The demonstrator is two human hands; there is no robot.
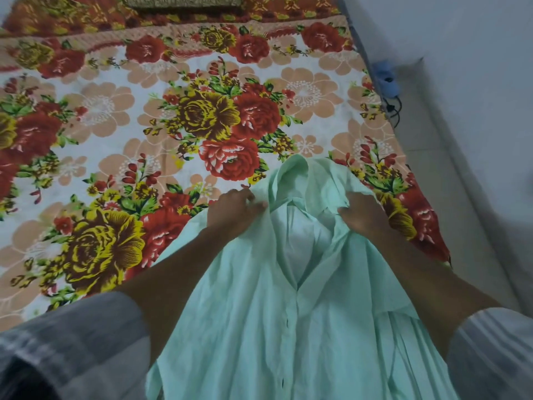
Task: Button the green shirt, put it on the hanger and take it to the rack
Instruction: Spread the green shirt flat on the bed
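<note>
The pale green shirt hangs in front of me over the near edge of the bed, collar end up and farthest from me. Its lower front is closed along the placket; the top gapes open and shows a white lining. My left hand pinches the left collar edge. My right hand grips the right side of the open front near the collar. No hanger shows in the view.
A bed with a red, yellow and peach floral sheet fills the left and middle. A blue plug adapter with a black cable sits by the bed's right edge. Pale floor and wall lie on the right.
</note>
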